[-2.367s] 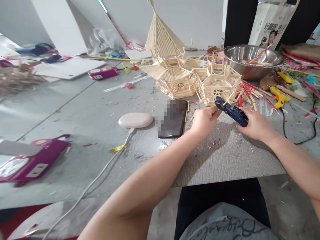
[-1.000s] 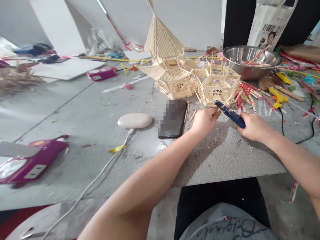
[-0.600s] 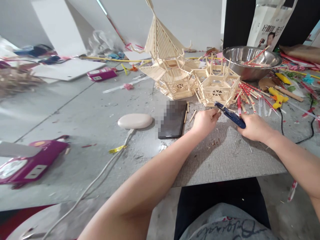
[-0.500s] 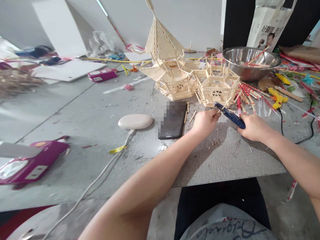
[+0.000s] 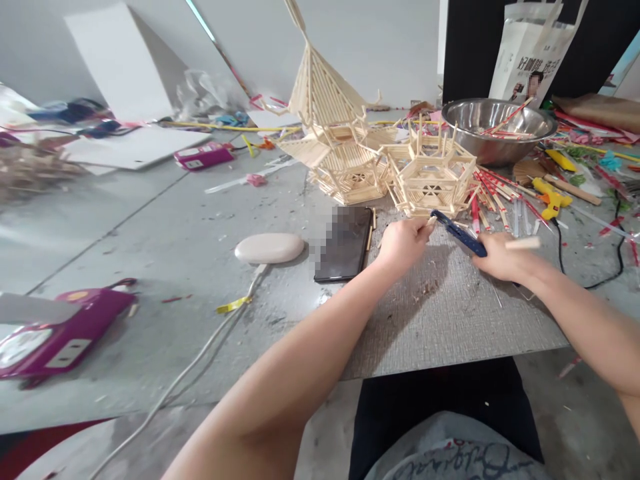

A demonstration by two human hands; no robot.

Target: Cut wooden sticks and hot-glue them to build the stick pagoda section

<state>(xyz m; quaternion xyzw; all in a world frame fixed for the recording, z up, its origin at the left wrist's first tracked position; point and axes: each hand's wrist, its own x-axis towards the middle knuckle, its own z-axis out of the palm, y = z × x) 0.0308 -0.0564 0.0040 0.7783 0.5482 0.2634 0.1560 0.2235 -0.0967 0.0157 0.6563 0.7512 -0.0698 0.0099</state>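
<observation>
My left hand (image 5: 405,243) is closed, pinching a thin wooden stick (image 5: 431,219) at its tip. My right hand (image 5: 500,259) is wrapped round blue-handled cutters (image 5: 459,233), whose jaws meet the stick's end. A short cut-off piece of stick (image 5: 523,244) hangs in the air just above my right hand. Right behind both hands stands a hexagonal frame of sticks (image 5: 433,177), and beside it a taller stick pagoda with a pointed roof (image 5: 333,130). Both hands hover over a grey textured mat (image 5: 450,313).
A dark phone (image 5: 345,243) and a pale oval stone (image 5: 270,248) lie left of my hands. Behind the models sits a steel bowl (image 5: 495,130). Red-and-white sticks (image 5: 500,197) and a yellow glue gun (image 5: 551,197) lie to the right. A magenta device (image 5: 60,333) sits near left.
The cutters' handles have closed and a short piece of stick has sprung off to the right above my right hand. The view has shifted slightly; both hands stay in place.
</observation>
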